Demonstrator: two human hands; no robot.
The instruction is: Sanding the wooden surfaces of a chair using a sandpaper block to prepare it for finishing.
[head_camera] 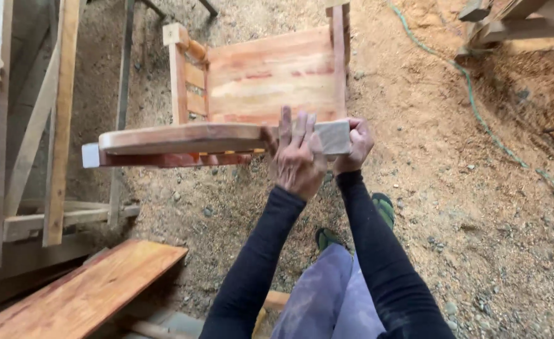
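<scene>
A reddish wooden chair (pixel 264 81) lies tipped on its side on the sawdust ground, its curved back rail (pixel 182 137) facing me. My left hand (pixel 297 157) presses flat on a grey sanding block (pixel 333 137) held against the right end of that rail. At the block's right end my right hand (pixel 357 145) is closed on it. Both arms wear black sleeves.
A reddish plank (pixel 88 290) lies at lower left. Pale timber frames (pixel 60 119) stand on the left. A green hose (pixel 478 107) runs across the sawdust at the right, with stacked wood (pixel 515 25) at the top right. My green shoes (pixel 383 210) show below.
</scene>
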